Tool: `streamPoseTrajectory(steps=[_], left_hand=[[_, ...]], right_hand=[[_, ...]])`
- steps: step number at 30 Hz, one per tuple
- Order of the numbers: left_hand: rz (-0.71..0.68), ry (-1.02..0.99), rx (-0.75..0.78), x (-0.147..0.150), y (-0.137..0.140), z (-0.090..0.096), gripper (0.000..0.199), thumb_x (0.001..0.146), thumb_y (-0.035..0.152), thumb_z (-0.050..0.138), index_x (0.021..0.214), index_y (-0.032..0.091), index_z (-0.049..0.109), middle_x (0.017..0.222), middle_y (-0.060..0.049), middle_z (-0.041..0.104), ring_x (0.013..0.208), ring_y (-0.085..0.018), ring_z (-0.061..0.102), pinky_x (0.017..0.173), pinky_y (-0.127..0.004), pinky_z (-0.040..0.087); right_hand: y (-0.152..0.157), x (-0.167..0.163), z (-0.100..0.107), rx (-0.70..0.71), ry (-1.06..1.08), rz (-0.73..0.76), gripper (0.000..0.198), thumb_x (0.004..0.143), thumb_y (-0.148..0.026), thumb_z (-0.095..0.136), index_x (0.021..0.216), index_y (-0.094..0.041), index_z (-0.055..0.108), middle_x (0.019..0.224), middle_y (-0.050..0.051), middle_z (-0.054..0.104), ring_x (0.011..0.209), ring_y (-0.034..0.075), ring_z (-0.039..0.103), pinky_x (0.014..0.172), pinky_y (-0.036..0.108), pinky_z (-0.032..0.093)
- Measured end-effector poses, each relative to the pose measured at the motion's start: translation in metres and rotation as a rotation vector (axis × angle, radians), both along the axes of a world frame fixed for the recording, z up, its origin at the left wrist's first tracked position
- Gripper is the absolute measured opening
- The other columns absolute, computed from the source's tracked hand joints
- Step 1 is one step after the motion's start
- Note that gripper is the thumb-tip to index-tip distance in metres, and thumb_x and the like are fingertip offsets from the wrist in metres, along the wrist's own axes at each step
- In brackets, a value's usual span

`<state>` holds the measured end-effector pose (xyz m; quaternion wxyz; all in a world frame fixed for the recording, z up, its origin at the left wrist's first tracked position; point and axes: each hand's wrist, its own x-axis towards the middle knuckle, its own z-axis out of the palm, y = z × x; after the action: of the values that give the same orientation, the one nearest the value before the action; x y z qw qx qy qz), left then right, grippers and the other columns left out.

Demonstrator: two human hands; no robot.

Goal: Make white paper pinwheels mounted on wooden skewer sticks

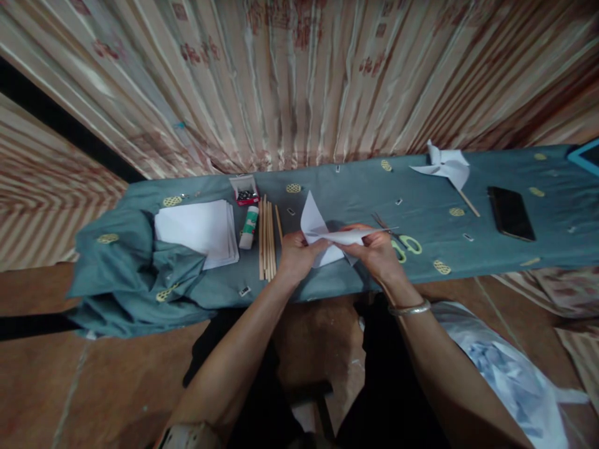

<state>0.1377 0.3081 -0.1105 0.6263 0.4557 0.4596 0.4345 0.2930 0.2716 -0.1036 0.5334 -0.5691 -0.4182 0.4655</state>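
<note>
A white sheet of paper (314,215), partly folded, is held between my two hands above the cloth-covered table. My left hand (298,252) pinches its left side, with the thumb on the paper. On the other side my right hand (377,249) grips the paper's right end, fingers closed. A thin pointed tip sticks out past the right fingers; I cannot make out what it belongs to. Scissors with light green handles (410,244) lie just right of my right hand. Left of my left hand lie several thin wooden sticks (267,243).
A glue stick (249,226), a small open box of pins (245,192) and a stack of white paper (194,227) are on the left. A finished paper pinwheel (449,167) and a phone (510,213) lie right. A plastic bag (505,374) rests on the floor.
</note>
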Motion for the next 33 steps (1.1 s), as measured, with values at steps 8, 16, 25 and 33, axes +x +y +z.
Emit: streamPoseTrajectory(steps=[8, 16, 25, 33], left_hand=[[-0.001, -0.006, -0.011, 0.0003, -0.0010, 0.0017, 0.018, 0.057, 0.026, 0.080, 0.072, 0.016, 0.076, 0.071, -0.003, 0.075, 0.072, -0.019, 0.068, 0.064, -0.026, 0.051], [-0.015, -0.045, -0.007, 0.0023, 0.0000, 0.0018, 0.017, 0.055, 0.024, 0.077, 0.070, 0.016, 0.076, 0.071, -0.002, 0.075, 0.072, -0.018, 0.068, 0.069, -0.027, 0.051], [-0.026, -0.037, -0.021, 0.0013, 0.0000, 0.0013, 0.018, 0.057, 0.024, 0.079, 0.073, 0.014, 0.078, 0.072, -0.004, 0.075, 0.069, -0.017, 0.067, 0.067, -0.025, 0.051], [-0.014, -0.011, -0.018, 0.0016, 0.0006, 0.0027, 0.020, 0.059, 0.024, 0.080, 0.075, 0.013, 0.078, 0.074, -0.004, 0.076, 0.070, -0.017, 0.068, 0.068, -0.025, 0.051]], right_hand=[[0.0007, 0.0014, -0.0014, 0.008, -0.017, 0.023, 0.029, 0.054, -0.036, 0.086, 0.076, -0.020, 0.075, 0.071, 0.001, 0.073, 0.065, 0.017, 0.062, 0.062, 0.028, 0.048], [0.0013, 0.0001, 0.0039, 0.024, -0.048, 0.027, 0.026, 0.055, -0.036, 0.084, 0.071, -0.019, 0.073, 0.070, 0.001, 0.072, 0.065, 0.015, 0.060, 0.060, 0.026, 0.046], [-0.0002, 0.0008, 0.0016, 0.047, -0.039, 0.050, 0.024, 0.056, -0.031, 0.083, 0.076, -0.020, 0.074, 0.076, 0.002, 0.074, 0.068, 0.018, 0.064, 0.062, 0.028, 0.050], [0.0002, 0.0020, -0.0048, 0.048, -0.040, 0.030, 0.024, 0.057, -0.028, 0.083, 0.078, -0.019, 0.075, 0.075, 0.002, 0.073, 0.067, 0.017, 0.063, 0.063, 0.027, 0.049]])
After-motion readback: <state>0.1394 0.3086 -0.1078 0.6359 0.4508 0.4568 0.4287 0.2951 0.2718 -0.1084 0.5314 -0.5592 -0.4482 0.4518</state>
